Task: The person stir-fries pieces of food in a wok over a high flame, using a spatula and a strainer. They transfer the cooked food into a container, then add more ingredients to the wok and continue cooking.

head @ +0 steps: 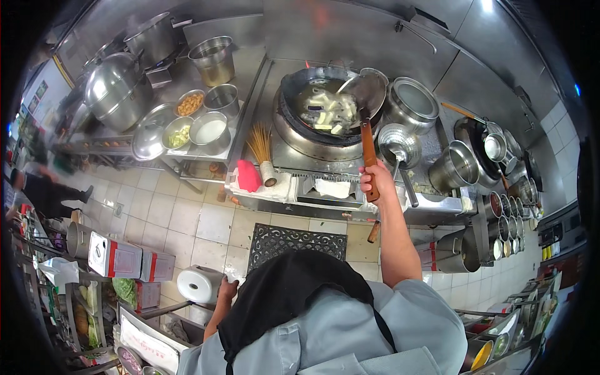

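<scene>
My right hand [380, 180] grips the wooden handle [368, 140] of a long strainer or skimmer. Its round head [369, 93] rests over the right side of a black wok [295, 77]. Pale cut pieces [323, 107] and a dark piece bubble in the wok's oil. My left hand [228, 287] hangs low beside a white round-topped container [197, 286]; whether its fingers hold anything is unclear. A perforated ladle [399, 143] lies right of the wok, on a metal pot, its handle towards me. A bamboo wok brush [262, 152] and a red cloth [248, 176] sit at the stove's front left.
At left, a side table carries a bowl of browned pieces [190, 104], a bowl of pale green pieces [179, 135], a pot of white contents [209, 130] and a large steamer [117, 93]. A steel pot [453, 166] stands right. A black mat [295, 243] lies on the floor. Another person [47, 192] is far left.
</scene>
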A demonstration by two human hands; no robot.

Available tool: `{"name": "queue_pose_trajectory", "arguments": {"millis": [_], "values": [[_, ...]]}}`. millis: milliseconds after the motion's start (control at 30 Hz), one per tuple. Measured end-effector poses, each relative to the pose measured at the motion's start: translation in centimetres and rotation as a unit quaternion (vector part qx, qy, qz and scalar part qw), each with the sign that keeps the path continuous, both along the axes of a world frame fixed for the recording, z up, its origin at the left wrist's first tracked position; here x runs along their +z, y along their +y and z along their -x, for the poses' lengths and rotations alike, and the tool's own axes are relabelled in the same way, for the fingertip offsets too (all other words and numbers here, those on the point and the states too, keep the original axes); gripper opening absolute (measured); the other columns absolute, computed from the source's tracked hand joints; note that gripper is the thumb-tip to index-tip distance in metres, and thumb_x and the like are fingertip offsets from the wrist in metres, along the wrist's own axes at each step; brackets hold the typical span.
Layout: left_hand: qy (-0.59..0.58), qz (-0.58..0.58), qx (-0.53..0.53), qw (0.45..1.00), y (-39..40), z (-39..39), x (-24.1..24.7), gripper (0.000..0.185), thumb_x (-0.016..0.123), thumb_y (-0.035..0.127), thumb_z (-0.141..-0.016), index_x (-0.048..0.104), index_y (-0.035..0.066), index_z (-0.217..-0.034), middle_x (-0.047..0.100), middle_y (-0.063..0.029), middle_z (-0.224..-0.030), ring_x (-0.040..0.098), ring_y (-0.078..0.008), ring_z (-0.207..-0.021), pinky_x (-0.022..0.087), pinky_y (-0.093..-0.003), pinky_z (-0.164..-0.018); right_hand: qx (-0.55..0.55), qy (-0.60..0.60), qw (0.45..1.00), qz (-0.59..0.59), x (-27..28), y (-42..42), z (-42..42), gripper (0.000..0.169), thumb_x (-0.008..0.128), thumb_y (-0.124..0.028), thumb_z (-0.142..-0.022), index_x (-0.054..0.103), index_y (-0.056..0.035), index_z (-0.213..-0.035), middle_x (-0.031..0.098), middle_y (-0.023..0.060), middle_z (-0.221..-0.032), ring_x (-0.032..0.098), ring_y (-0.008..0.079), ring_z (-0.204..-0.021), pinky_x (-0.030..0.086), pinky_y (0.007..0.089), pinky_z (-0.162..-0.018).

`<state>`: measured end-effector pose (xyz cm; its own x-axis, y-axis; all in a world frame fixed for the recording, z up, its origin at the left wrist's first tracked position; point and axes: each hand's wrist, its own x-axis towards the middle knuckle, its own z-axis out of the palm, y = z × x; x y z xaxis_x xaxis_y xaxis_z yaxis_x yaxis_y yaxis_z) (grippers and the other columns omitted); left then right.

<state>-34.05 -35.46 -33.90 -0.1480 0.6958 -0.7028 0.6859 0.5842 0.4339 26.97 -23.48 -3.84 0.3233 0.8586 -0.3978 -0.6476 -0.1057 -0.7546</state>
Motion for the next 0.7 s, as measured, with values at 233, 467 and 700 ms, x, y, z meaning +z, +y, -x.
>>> {"name": "queue_pose_trajectory", "arguments": {"millis": [233,467,700], "values": [[-0.008,-0.011,-0.015,1.000,-0.8,0.0,0.5,0.093,0.075,0.036,-0.084,0.032,-0.009,-0.153,0.046,-0.0338,-0.150,0.045,-0.0417,-0.143,0.039,-0.0426,-0.117,0.089,0.044,0.994,-0.050,0.4,1.8,0.1,0.045,0.050,0.001,-0.092,0.046,-0.0114,-0.135,0.058,0.0097,-0.095,0.049,0.0090,-0.057,0.039,0.0241,-0.040],[-0.011,-0.011,0.051,0.999,-3.9,4.0,-3.6,0.090,0.074,0.034,-0.081,0.037,-0.012,-0.149,0.053,-0.0367,-0.141,0.052,-0.0432,-0.136,0.043,-0.0420,-0.112,0.102,-0.218,0.971,0.003,5.5,1.2,3.4,0.060,0.053,0.001,-0.090,0.044,-0.0111,-0.148,0.060,0.0080,-0.100,0.048,0.0065,-0.058,0.038,0.0223,-0.040],[0.001,-0.002,0.015,1.000,-5.4,5.6,-6.8,0.092,0.075,0.035,-0.081,0.036,-0.015,-0.148,0.055,-0.0370,-0.140,0.054,-0.0430,-0.135,0.045,-0.0418,-0.111,0.092,-0.198,0.975,-0.027,6.4,0.4,3.9,0.063,0.054,0.000,-0.090,0.042,-0.0105,-0.151,0.060,0.0079,-0.101,0.048,0.0066,-0.058,0.038,0.0226,-0.040]]}}
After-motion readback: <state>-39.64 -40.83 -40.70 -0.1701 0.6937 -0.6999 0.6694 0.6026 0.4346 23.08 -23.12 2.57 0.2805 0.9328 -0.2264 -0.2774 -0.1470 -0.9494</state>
